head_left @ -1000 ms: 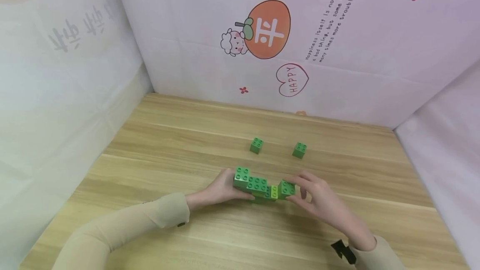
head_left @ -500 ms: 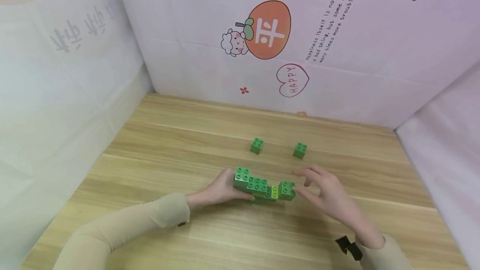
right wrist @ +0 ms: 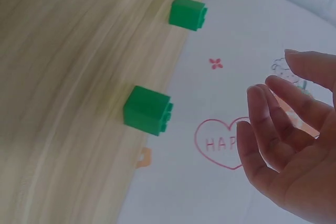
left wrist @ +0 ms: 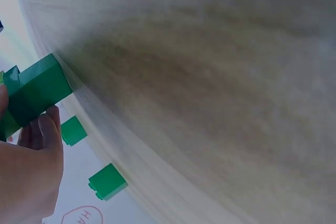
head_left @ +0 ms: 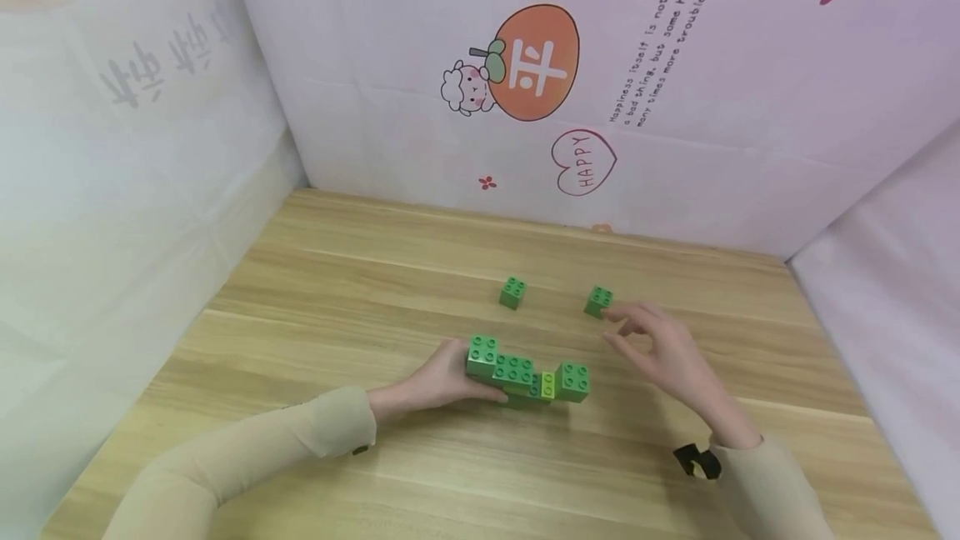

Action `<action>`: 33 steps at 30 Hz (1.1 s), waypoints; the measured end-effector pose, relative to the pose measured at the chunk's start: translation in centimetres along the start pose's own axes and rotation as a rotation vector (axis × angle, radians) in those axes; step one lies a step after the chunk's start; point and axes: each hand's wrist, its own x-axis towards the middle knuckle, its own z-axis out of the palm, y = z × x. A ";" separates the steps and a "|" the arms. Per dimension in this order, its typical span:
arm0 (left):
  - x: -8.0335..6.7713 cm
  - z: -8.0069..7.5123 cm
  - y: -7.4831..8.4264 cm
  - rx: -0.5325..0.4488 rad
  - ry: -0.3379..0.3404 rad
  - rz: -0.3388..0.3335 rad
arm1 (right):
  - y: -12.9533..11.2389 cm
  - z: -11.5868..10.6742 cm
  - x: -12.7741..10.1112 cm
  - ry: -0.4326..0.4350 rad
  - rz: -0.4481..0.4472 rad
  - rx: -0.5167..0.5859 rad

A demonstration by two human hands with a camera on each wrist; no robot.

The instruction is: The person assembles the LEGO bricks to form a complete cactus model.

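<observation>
My left hand (head_left: 450, 375) grips a built block structure (head_left: 514, 370) by its left end, thumb along the near side. Green studded building blocks make it up, with a narrow yellow-green piece (head_left: 548, 385) toward the right and a raised green block (head_left: 573, 382) at the right end. In the left wrist view, fingers curl round the green structure (left wrist: 39, 85). My right hand (head_left: 654, 348) holds nothing. Its fingertips are right beside a loose green block (head_left: 598, 302) in the head view. The right wrist view shows that hand (right wrist: 294, 135) with loosely bent fingers.
Another loose green block (head_left: 513, 292) stands on the wooden table (head_left: 375, 273), left of the first. A white printed sheet (head_left: 420, 48) rises behind the table's back edge, and a pale sheet (head_left: 135, 190) lines the left side.
My right hand has let go of the block at the structure's right end and moved away and up to the far right loose block. The left hand keeps its grip.
</observation>
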 end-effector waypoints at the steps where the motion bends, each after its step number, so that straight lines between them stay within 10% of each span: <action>1: -0.1 -0.1 0.5 0.002 -0.003 -0.014 | 0.4 0.1 0.1 -0.002 0.005 0.008; 33: -1.2 -1.4 1.2 -0.050 0.050 -0.170 | 7.6 2.9 3.3 -0.153 0.257 0.097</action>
